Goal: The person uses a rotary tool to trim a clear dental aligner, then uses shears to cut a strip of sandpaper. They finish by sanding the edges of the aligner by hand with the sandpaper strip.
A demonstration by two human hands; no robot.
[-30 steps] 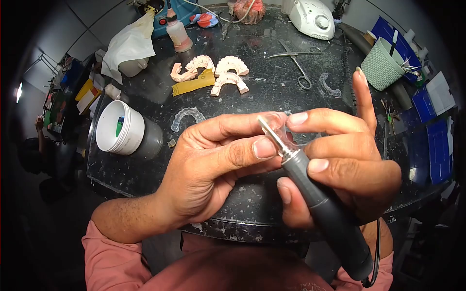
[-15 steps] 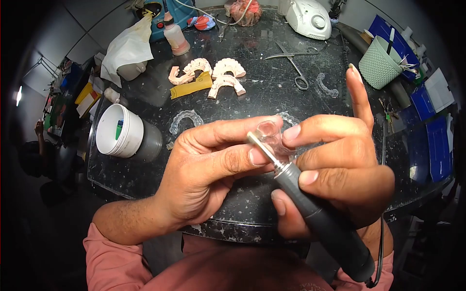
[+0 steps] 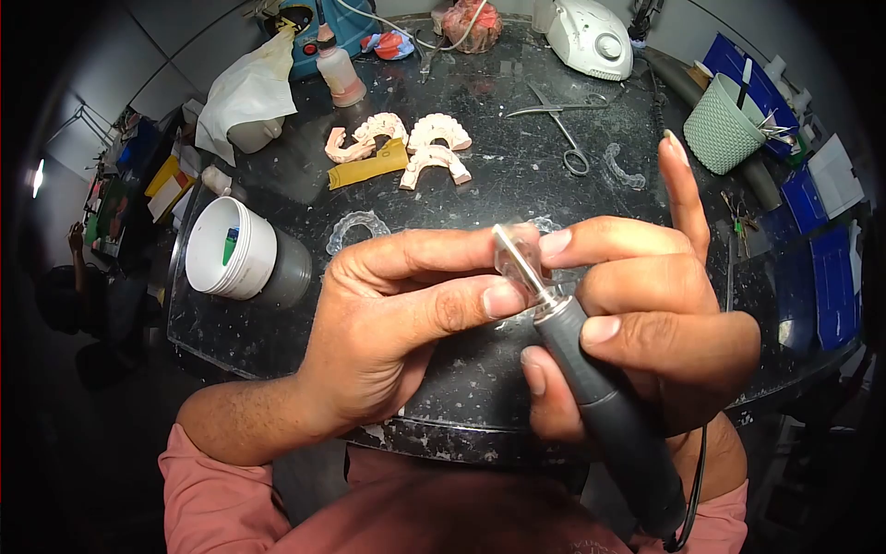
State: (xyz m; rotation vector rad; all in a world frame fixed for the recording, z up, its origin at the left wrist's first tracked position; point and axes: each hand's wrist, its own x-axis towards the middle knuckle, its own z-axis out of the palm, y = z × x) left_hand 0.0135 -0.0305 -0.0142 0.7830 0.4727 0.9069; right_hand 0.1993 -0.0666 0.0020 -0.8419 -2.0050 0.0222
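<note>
My left hand (image 3: 369,314) pinches a clear dental aligner (image 3: 527,253) between thumb and forefinger, mostly hidden behind fingers and tool. In my right hand (image 3: 664,286) is a black rotary handpiece (image 3: 604,397), its cable trailing down at the wrist. The slim metal bit (image 3: 522,268) crosses in front of the aligner, seemingly against its edge; exact contact cannot be made out. My right forefinger reaches the aligner's far side, and the little finger points up. Beyond my left hand lies another clear aligner (image 3: 360,219); a further one (image 3: 622,170) is on the right.
Plaster dental models (image 3: 438,166) sit beside a yellow strip (image 3: 369,166) on the black table (image 3: 480,388). Scissors (image 3: 559,115) lie farther back. A white tub (image 3: 258,263) stands left, a green basket (image 3: 720,134) right, a white control unit (image 3: 591,42) at the back.
The handpiece has turned more upright, its bit tip moving slightly right and up. The aligner has tilted in my left fingers, showing more edge-on. Both hands keep their holds.
</note>
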